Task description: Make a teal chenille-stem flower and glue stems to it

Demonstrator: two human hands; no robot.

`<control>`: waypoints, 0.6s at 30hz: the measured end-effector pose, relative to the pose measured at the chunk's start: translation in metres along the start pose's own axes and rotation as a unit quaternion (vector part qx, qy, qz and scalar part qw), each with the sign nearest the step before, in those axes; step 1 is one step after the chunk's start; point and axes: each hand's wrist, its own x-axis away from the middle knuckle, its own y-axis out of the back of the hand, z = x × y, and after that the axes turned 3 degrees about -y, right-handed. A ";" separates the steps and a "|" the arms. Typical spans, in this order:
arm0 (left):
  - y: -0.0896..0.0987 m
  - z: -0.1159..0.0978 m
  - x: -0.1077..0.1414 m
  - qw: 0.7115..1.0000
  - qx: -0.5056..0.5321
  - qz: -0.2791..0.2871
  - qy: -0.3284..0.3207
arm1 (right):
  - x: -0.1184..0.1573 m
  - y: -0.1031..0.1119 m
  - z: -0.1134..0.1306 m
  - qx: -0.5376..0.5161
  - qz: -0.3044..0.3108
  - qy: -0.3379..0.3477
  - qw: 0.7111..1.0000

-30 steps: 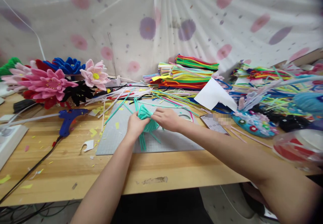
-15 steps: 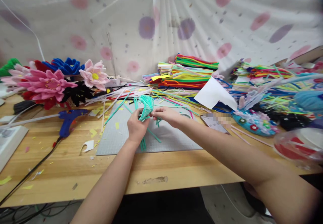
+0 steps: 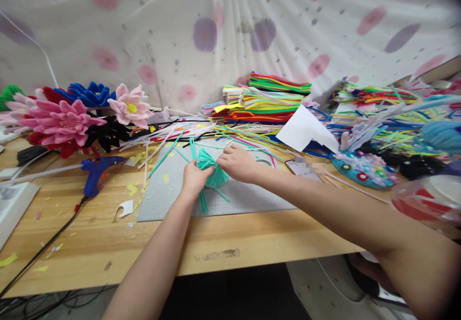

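Note:
A rounded, ribbed piece of teal pipe cleaners is held over the grey cutting mat. My left hand is closed on its left side, thumb pressed onto the front. Against its upper right edge, my right hand has its fingers curled and pinched together; the exact spot they grip is hidden. Loose teal pipe cleaner stems lie on the mat beneath and behind the piece.
A blue glue gun and pipe-cleaner flowers are on the left. Bundled pipe cleaners are piled at the back, with white paper in front. A phone and a clear jar are on the right. Scraps dot the wooden table.
The teal piece has turned, now showing its wide ribbed face lower down and toward me. My right hand has risen slightly and moved to its upper right edge.

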 end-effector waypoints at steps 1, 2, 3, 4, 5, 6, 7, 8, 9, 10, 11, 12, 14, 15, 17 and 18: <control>-0.001 -0.001 0.002 1.000 -0.004 -0.012 -0.013 | 0.000 0.000 0.000 -0.028 -0.002 -0.060 0.998; -0.002 -0.002 0.003 0.999 -0.010 -0.029 -0.032 | -0.001 0.001 -0.001 -0.068 -0.005 -0.124 0.990; -0.003 -0.004 0.006 0.997 -0.017 -0.051 -0.052 | -0.002 0.002 0.000 -0.123 -0.002 -0.181 0.976; -0.004 -0.005 0.008 0.995 -0.024 -0.071 -0.071 | -0.004 0.004 0.000 -0.195 0.013 -0.222 0.955; -0.004 -0.007 0.011 0.992 -0.030 -0.087 -0.091 | -0.005 0.006 0.001 -0.283 0.036 -0.249 0.926; -0.005 -0.008 0.013 0.988 -0.036 -0.100 -0.112 | -0.006 0.008 0.001 -0.378 0.063 -0.263 0.885; -0.005 -0.008 0.015 0.984 -0.041 -0.111 -0.133 | -0.007 0.010 0.002 -0.472 0.089 -0.269 0.835; -0.005 -0.008 0.017 0.979 -0.047 -0.121 -0.155 | -0.008 0.012 0.003 -0.554 0.109 -0.274 0.779; -0.005 -0.007 0.018 0.974 -0.054 -0.130 -0.178 | -0.008 0.013 0.004 -0.618 0.118 -0.284 0.724; -0.004 -0.007 0.019 0.968 -0.061 -0.140 -0.200 | -0.009 0.014 0.004 -0.662 0.118 -0.301 0.676; -0.004 -0.005 0.019 0.962 -0.068 -0.147 -0.218 | -0.009 0.015 0.005 -0.690 0.116 -0.318 0.640; -0.003 -0.004 0.019 0.958 -0.076 -0.149 -0.233 | -0.009 0.015 0.006 -0.705 0.114 -0.333 0.616; -0.002 -0.003 0.019 0.955 -0.089 -0.141 -0.245 | -0.009 0.013 0.007 -0.713 0.105 -0.348 0.600; -0.002 -0.002 0.018 0.956 -0.097 -0.135 -0.242 | -0.009 0.011 0.007 -0.708 0.095 -0.347 0.608; -0.002 -0.003 0.017 0.960 -0.113 -0.123 -0.227 | -0.010 0.006 0.008 -0.678 0.063 -0.338 0.649; -0.002 -0.004 0.017 0.962 -0.121 -0.118 -0.217 | -0.010 0.003 0.009 -0.653 0.044 -0.331 0.680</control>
